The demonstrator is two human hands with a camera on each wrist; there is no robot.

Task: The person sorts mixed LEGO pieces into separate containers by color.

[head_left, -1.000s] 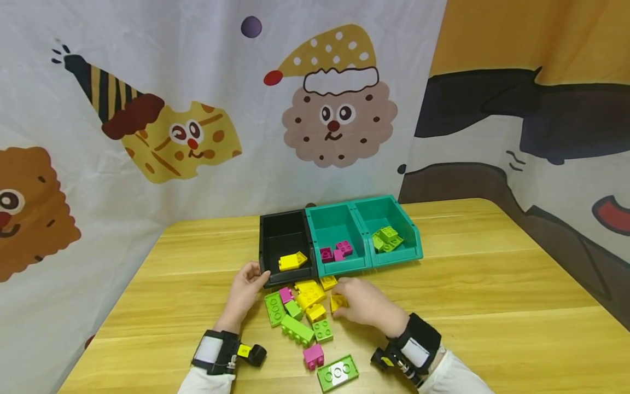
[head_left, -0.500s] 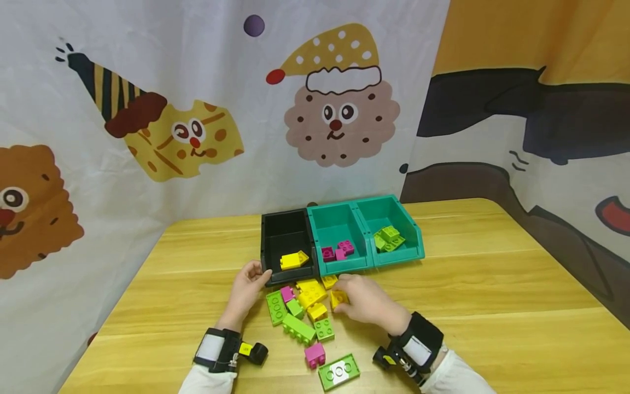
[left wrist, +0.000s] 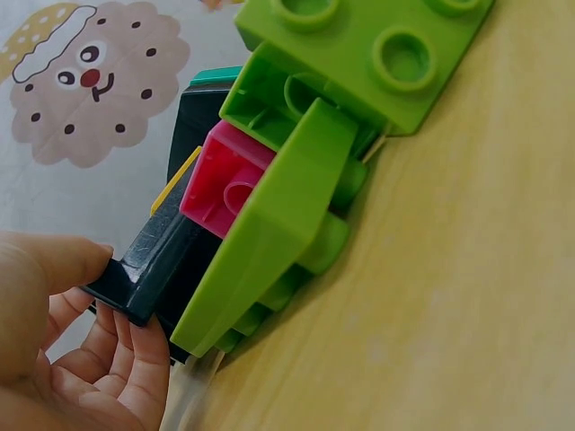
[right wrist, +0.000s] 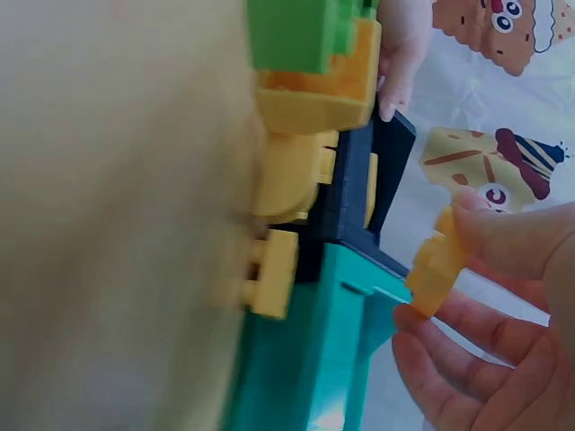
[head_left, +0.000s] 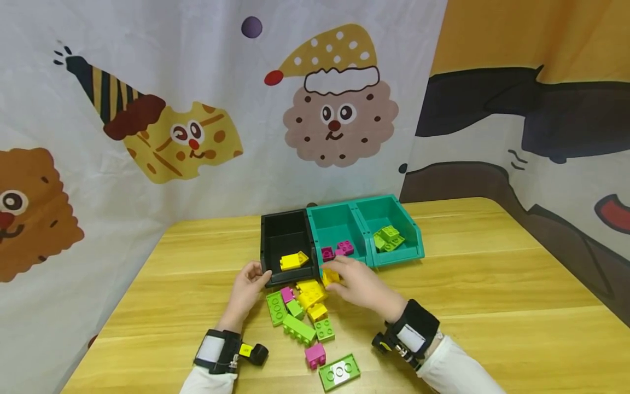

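My left hand [head_left: 244, 294] grips the front left corner of the black bin [head_left: 295, 278], thumb over the rim and fingers below, as the left wrist view shows. In the right wrist view, my right hand [right wrist: 512, 305] pinches a yellow toy building block [right wrist: 437, 265] between thumb and fingers, held off the table. Another yellow block [right wrist: 275, 274] lies on the table near the bins' front edge. Two yellow blocks [head_left: 292, 261] lie inside the black bin. In front of it are a larger yellow block [head_left: 310, 294] and a smaller one [head_left: 317, 312].
Two teal bins adjoin the black one: the middle bin [head_left: 337, 216] holds magenta blocks [head_left: 345, 247], the right bin [head_left: 401, 254] green blocks [head_left: 389, 238]. Green blocks [head_left: 298, 330] and magenta blocks [head_left: 315, 355] lie loose on the wooden table [head_left: 492, 306]. A printed curtain [head_left: 206, 54] hangs behind.
My right hand has lifted a yellow block from the table and moved it slightly forward, toward the bins. My left hand has stayed on the black bin's corner.
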